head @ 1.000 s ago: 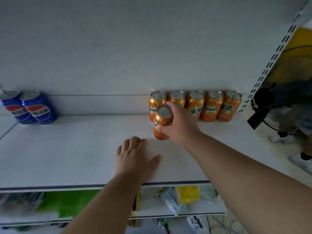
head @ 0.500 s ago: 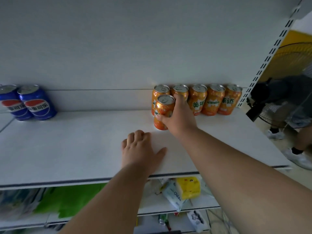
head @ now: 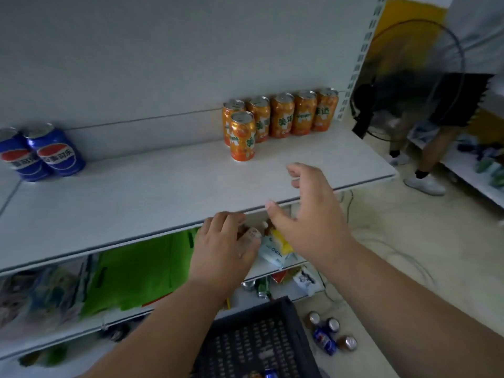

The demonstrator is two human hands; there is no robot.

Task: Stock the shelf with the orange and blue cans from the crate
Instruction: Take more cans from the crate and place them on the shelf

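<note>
Both hands are empty here. The right hand (head: 308, 214) hangs over the front edge of the white shelf (head: 136, 203) with fingers spread and loosely curled, holding nothing, and the left hand (head: 223, 249) sits lower, palm down, fingertips at the shelf's front lip, also holding nothing. Up on the shelf there's a row of five orange cans (head: 283, 115) against the back wall on the right side, and one more orange can (head: 242, 136) standing upright just in front of the leftmost one — nothing touching it. Two blue cans (head: 41, 152) stand side by side far off at the left end, well apart from the orange ones. The black crate (head: 259, 345) is down at the bottom, between the forearms, with a blue and an orange can top just peeking in at the frame edge. A few loose cans (head: 330, 336) sit on the floor right beside it. The lower shelves are cluttered with a green bag (head: 136, 271) and snack packets (head: 275, 246) — blurry, hard to read. Off to the right there's a standing fan (head: 395, 85) and another person's legs (head: 425, 154).
</note>
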